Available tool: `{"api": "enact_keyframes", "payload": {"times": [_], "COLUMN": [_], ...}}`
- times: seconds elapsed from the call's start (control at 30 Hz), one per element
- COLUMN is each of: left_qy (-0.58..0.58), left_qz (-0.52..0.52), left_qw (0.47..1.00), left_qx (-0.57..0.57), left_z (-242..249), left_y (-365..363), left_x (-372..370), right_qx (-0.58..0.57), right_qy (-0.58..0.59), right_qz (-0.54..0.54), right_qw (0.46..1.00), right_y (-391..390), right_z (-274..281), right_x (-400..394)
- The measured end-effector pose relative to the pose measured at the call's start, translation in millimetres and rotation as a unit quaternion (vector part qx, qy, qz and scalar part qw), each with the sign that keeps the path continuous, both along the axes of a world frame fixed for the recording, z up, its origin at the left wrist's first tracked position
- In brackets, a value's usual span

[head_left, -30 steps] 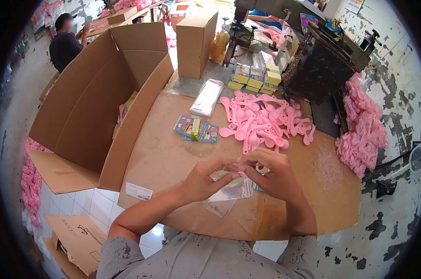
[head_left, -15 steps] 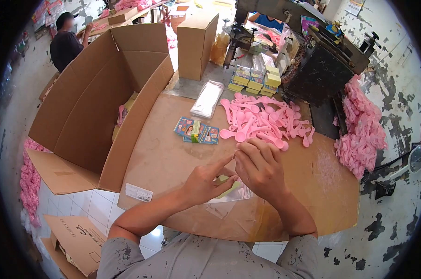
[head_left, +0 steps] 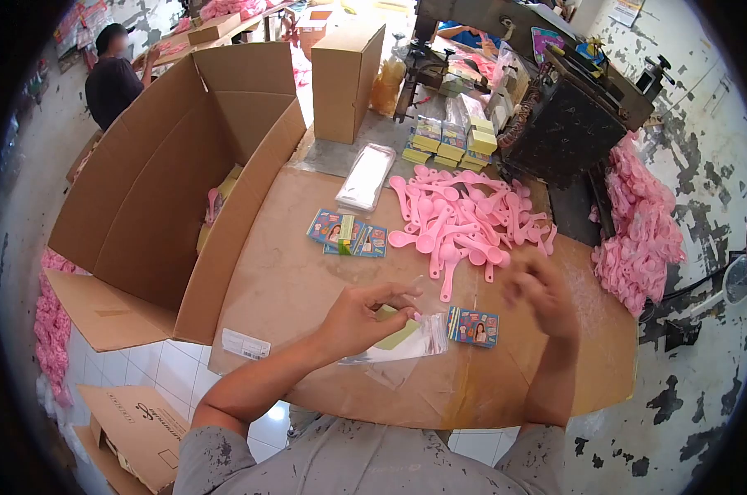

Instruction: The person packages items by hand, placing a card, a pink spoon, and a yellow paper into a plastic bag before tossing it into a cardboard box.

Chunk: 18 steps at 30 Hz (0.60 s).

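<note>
My left hand [head_left: 367,318] is over the near middle of the table, thumb and forefinger curled around the edge of a clear plastic bag [head_left: 429,295]. A small pink bit shows at the thumb tip. Under this hand lie clear bags [head_left: 431,340] with a pale green piece [head_left: 400,337] among them. My right hand [head_left: 541,293] is raised to the right, smeared by motion, close to the pink spoons [head_left: 447,216]. Between the hands sits a small stack of blue printed cards [head_left: 474,327]. Another bunch of blue cards [head_left: 347,233] lies farther left.
A large open carton [head_left: 155,177] stands at the left. Behind the spoons are card stacks [head_left: 441,140] and a pile of clear bags [head_left: 366,177]. A black machine [head_left: 565,124] stands back right, beside heaped pink packs [head_left: 640,227]. A person [head_left: 116,82] works far left.
My hands were together above the bags; the right has moved away to the right, uncovering the nearer blue card stack and a pink spoon. The left has stayed nearly in place.
</note>
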<state>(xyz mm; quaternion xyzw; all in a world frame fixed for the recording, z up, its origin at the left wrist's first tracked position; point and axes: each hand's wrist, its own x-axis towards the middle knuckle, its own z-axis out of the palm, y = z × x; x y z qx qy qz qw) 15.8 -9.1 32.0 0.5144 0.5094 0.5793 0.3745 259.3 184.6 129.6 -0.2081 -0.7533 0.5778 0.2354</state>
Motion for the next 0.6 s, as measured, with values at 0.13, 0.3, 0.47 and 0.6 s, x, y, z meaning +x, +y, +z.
{"api": "enact_keyframes", "payload": {"times": [0.13, 0.3, 0.47, 0.6], "left_qy": [-0.101, -0.117, -0.121, -0.144], "left_qz": [-0.013, -0.014, 0.003, -0.008], "left_qw": [0.994, 0.992, 0.99, 0.988], "left_qx": [-0.046, -0.044, -0.077, -0.059], "left_z": [2, -1, 1, -5], "left_y": [0, -1, 4, 7], "left_x": [-2, 0, 0, 4], "right_qx": [-0.11, 0.327, 0.465, 0.126], "right_qy": [0.202, -0.224, -0.292, -0.127], "right_qz": [0.05, -0.201, -0.333, -0.245], "right_qw": [0.972, 0.896, 0.767, 0.953], "right_y": [58, 152, 117, 105], "right_z": [1, -92, -61, -29], "right_x": [110, 245, 220, 196]}}
